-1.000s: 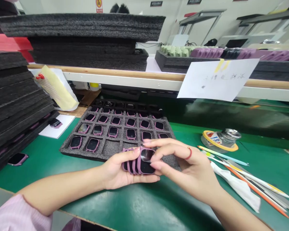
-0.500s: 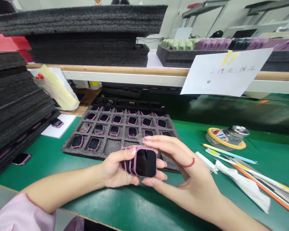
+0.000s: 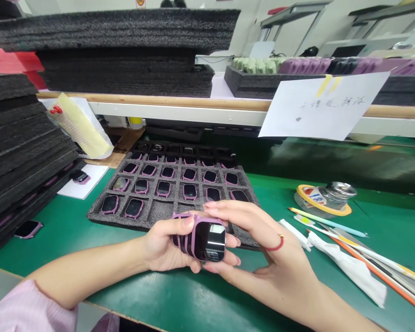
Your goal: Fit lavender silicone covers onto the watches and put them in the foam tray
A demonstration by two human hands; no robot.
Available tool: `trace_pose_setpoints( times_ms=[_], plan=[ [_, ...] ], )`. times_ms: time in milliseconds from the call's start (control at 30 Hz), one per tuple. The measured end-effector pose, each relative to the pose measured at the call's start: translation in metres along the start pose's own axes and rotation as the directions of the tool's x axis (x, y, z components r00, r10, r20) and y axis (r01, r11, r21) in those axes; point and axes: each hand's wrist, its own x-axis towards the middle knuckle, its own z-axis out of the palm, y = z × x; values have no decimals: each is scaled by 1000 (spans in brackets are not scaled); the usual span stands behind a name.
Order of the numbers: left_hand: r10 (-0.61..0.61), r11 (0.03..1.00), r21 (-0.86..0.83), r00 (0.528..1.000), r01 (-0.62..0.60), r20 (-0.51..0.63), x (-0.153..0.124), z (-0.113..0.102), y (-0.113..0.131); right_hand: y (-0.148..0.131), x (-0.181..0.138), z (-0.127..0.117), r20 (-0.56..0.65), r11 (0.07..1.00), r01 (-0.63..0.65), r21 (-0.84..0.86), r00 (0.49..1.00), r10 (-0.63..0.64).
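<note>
My left hand (image 3: 171, 244) is closed round a fanned stack of several purple smartwatches (image 3: 183, 242), its thumb on top near the edge of the front one. The front smartwatch (image 3: 209, 240) faces me, with a bright reflection on its dark screen. Around that watch my right hand (image 3: 273, 249) is spread, its fingertips just above the upper edge and its thumb by the lower edge. A translucent patch, perhaps clear film, shows by the right fingertips. Behind both hands lies a black foam tray (image 3: 93, 212) of purple smartwatches in compartments, partly hidden by the hands.
Foam trays (image 3: 24, 120) are stacked at left, beside a loose smartwatch (image 3: 28, 228) and another watch (image 3: 80, 176) on white paper. At right are a glass jar (image 3: 327, 198), a toothbrush (image 3: 309, 221), pencils and crumpled tissue (image 3: 349, 269). A shelf (image 3: 180, 108) crosses above the tray.
The stack has tilted slightly, and a reflection now shows on the front screen. My right fingers have come down a little, nearer the watch's upper edge.
</note>
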Motion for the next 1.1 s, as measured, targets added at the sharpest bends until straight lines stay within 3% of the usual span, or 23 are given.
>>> trace_pose_setpoints(
  times_ms=[133,300,433,600,667,967,1100],
  plan=[
    [19,999,29,999,-18,-34,1,1,-1,0,0,0,21,994,-23,107,1000,21],
    [87,996,40,994,-84,-70,2,-4,-6,1,3,-3,22,943,-205,264,978,207],
    [63,998,34,997,-62,-51,3,-4,-8,2,7,-3,-28,944,-241,225,967,253],
    [83,996,42,990,-78,-116,2,-2,-10,-3,10,4,-58,988,-128,85,989,134],
    [70,996,56,988,-62,-141,2,-2,-10,-5,12,6,-55,986,-156,67,986,160],
    [45,999,30,994,-42,-100,5,-5,-15,1,16,7,-18,904,-330,271,937,348],
    [72,997,0,993,-72,-90,3,-3,-12,7,16,0,-84,872,-360,332,909,407]
  ],
)
